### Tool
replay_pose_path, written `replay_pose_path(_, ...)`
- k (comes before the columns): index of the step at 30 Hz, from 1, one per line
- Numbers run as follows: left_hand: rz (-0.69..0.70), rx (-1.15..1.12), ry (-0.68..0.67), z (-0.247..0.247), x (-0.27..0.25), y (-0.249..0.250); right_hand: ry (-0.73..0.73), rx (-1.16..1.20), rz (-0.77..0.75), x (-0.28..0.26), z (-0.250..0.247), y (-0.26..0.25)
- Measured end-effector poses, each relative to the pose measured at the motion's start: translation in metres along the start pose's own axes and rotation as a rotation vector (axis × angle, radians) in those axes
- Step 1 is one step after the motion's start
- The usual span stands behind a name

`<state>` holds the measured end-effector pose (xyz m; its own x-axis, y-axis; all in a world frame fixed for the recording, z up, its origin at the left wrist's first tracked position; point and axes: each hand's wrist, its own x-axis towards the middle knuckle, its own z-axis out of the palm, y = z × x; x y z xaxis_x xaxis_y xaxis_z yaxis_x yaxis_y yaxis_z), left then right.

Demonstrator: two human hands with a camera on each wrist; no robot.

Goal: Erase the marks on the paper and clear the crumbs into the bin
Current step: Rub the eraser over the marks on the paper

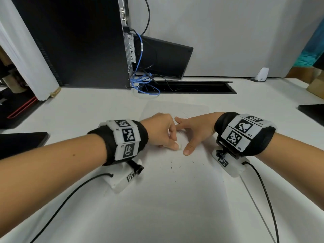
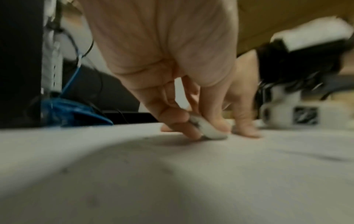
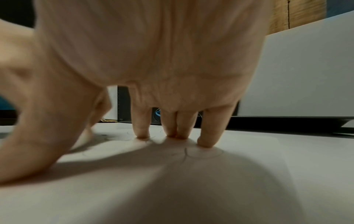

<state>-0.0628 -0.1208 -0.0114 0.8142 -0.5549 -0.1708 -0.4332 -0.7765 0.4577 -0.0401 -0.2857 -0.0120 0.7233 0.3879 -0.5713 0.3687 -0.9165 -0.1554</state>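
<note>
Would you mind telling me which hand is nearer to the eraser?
Left. The left hand pinches the eraser against the paper; the right hand presses flat on the paper just beside it.

A white desk (image 1: 175, 207) filled the near part of the room, lit evenly from above. At its back left stood a tall black computer tower (image 1: 78, 41), its rear panel facing right, with a blue cable (image 1: 140, 55) and black leads trailing down into a long dark cable slot (image 1: 192, 87) cut in the desktop. A black monitor (image 1: 163, 57) leaned tilted just beside the tower. Behind ran a pale grey partition (image 1: 228, 32). A small white device (image 1: 262, 74) sat at the partition's foot, and cardboard (image 1: 315, 86) showed at the far right edge.
</note>
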Motion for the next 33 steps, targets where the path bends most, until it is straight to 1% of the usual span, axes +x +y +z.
replay_pose_path(2,-0.024,0.042,0.083,-0.007,0.009,-0.002,0.006,0.012,-0.006,0.001,0.0,0.001)
replay_pose_path(3,-0.029,0.043,0.103,-0.008,0.012,-0.001,0.008,0.014,-0.01,0.003,0.0,0.001)
replay_pose_path(4,-0.02,0.029,0.099,-0.006,0.012,0.001,0.006,0.018,-0.018,0.004,0.001,0.001)
replay_pose_path(7,0.027,-0.039,0.006,0.008,0.001,0.008,-0.022,0.046,-0.041,0.008,0.003,0.0)
replay_pose_path(8,0.032,-0.043,-0.007,0.008,-0.001,0.009,-0.025,0.056,-0.038,0.009,0.003,0.001)
replay_pose_path(11,-0.005,0.054,0.079,-0.005,0.011,0.005,-0.021,0.053,-0.067,0.005,0.002,0.003)
replay_pose_path(13,-0.032,0.061,0.106,-0.006,0.016,0.004,-0.023,0.064,-0.043,0.004,0.002,0.003)
replay_pose_path(17,0.021,-0.016,-0.011,0.007,0.005,0.009,-0.025,0.073,-0.041,0.005,0.002,-0.001)
replay_pose_path(18,0.016,0.001,-0.003,0.006,0.005,0.008,-0.027,0.06,-0.044,0.005,0.002,-0.001)
replay_pose_path(21,-0.036,0.083,0.105,-0.006,0.015,0.004,-0.024,0.049,-0.04,0.004,0.001,0.001)
replay_pose_path(22,-0.04,0.078,0.108,-0.006,0.016,0.005,-0.02,0.056,-0.032,0.003,0.001,0.0)
replay_pose_path(26,0.03,0.006,-0.026,0.007,0.007,0.015,-0.019,0.104,-0.027,0.003,0.001,-0.003)
replay_pose_path(27,0.027,0.008,-0.022,0.007,0.007,0.014,-0.017,0.103,-0.036,0.005,0.003,-0.001)
replay_pose_path(29,-0.005,0.034,0.051,0.0,0.012,0.01,-0.017,0.085,-0.057,0.007,0.003,0.003)
replay_pose_path(30,-0.024,0.024,0.063,-0.003,0.014,0.008,-0.02,0.091,-0.055,0.007,0.003,0.003)
replay_pose_path(31,-0.032,-0.005,0.043,-0.003,0.014,0.007,-0.025,0.101,-0.057,0.008,0.003,0.003)
replay_pose_path(33,-0.003,-0.045,-0.071,-0.001,0.01,0.008,-0.03,0.115,-0.071,0.009,0.005,0.005)
